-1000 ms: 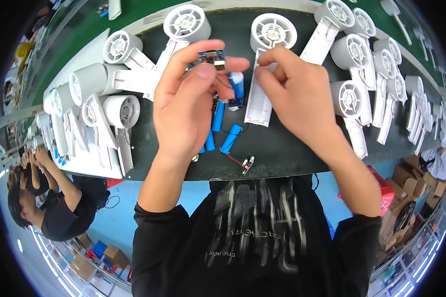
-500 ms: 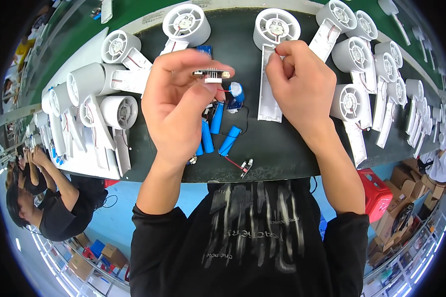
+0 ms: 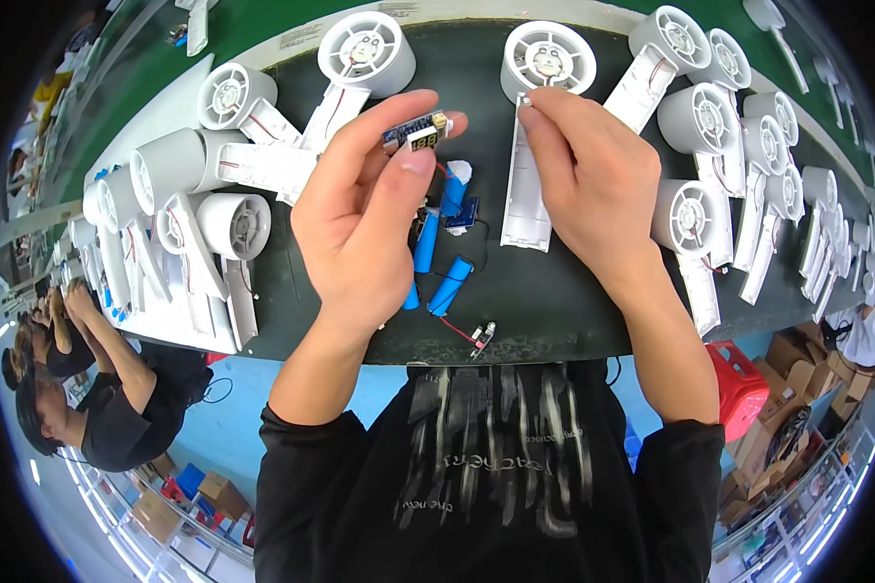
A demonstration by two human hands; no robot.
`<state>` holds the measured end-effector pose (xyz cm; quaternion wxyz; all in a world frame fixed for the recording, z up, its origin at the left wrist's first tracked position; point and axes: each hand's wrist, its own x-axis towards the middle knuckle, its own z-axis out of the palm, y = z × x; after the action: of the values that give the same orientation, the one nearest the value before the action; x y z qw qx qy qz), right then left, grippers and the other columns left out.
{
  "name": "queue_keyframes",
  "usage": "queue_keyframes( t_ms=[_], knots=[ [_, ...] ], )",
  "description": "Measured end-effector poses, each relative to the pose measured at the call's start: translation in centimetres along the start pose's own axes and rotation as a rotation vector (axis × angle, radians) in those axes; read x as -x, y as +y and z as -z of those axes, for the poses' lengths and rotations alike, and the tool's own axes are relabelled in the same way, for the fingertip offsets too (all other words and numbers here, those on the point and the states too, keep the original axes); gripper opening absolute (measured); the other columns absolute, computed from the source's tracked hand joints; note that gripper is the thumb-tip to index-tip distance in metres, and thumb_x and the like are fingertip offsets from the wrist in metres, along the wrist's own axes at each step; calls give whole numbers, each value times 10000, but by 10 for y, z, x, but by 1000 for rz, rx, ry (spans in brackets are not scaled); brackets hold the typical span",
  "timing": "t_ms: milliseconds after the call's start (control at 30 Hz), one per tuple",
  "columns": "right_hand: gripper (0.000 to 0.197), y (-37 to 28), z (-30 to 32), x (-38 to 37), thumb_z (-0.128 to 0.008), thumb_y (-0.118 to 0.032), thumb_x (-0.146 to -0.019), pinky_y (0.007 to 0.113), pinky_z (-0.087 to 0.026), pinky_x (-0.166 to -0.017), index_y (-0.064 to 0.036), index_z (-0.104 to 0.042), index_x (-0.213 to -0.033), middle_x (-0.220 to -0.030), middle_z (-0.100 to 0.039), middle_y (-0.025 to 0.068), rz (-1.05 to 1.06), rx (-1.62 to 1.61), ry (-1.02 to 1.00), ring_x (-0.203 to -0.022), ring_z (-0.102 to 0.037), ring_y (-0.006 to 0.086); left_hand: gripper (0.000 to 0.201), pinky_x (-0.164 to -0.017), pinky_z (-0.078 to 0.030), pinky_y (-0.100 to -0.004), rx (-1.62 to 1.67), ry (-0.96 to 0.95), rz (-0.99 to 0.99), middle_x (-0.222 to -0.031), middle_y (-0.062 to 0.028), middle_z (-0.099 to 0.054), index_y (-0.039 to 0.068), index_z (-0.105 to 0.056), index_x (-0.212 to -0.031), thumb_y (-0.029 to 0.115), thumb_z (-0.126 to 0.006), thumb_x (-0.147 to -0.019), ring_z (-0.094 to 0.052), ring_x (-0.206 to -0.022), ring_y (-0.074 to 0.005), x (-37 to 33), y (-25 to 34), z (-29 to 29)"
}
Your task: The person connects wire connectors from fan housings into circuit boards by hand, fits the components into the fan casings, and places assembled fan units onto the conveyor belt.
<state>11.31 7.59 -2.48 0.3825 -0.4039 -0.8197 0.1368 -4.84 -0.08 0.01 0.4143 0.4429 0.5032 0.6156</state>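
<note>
1. Circuit board (image 3: pixel 418 129) – small and dark blue, carrying a little display with lit digits and a pale socket at its right end; held up at a tilt, that end higher.
2. Fan (image 3: pixel 548 61) – white and round, its spoked face upward, to the right of the board and farther off.
3. Handle (image 3: pixel 527 199) – a white, open trough, hollow side up, running from the fan toward the near side.
4. Plug (image 3: pixel 522 99) – tiny, whitish, pinched at the handle's fan end; its details are too small to tell.

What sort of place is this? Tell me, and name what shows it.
Most likely an electronics assembly workshop: many white fan housings lie along the dark workbench, with blue battery-like cylinders and small circuit boards among them, and another person is visible at the left.
</note>
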Motion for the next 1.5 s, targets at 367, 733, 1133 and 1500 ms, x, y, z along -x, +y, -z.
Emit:
queue_keyframes(
  t_ms=[367, 733, 1133, 1500],
  knots=[
    [127, -1, 7, 6, -665, -90, -864, 291, -505, -617, -7, -670, -960, -820, -680, 132, -39, -316, -77, -678, -660, 242, 238, -703, -494, -240, -433, 70, -96, -975, -120, -679, -30, -622, -1123, 27, -589, -894, -624, -775, -134, 3, -2, -22],
    [72, 3, 6, 12, -653, -32, -808, 332, -414, -481, -26, -638, -878, -709, -571, 94, -53, -414, -109, -549, -550, 251, 242, -732, -508, -303, -648, -14, -240, -927, -179, -672, -83, -628, -1045, -75, -596, -805, -643, -783, -268, 1, -17, -27],
    [97, 6, 7, 12, -656, 12, -708, 333, -374, -444, -25, -599, -777, -635, -534, 67, 36, -365, -109, -497, -511, 231, 302, -706, -491, -369, -740, -131, -391, -913, -180, -641, -93, -631, -1030, -102, -599, -731, -606, -786, -311, -5, -17, -23],
    [132, 8, 11, 11, -652, 5, -643, 333, -339, -434, -31, -569, -739, -602, -482, 57, 97, -369, -119, -465, -461, 223, 374, -694, -476, -362, -749, -128, -451, -912, -175, -627, -86, -638, -1033, -87, -620, -660, -579, -769, -294, -1, -19, -22]
  ],
)
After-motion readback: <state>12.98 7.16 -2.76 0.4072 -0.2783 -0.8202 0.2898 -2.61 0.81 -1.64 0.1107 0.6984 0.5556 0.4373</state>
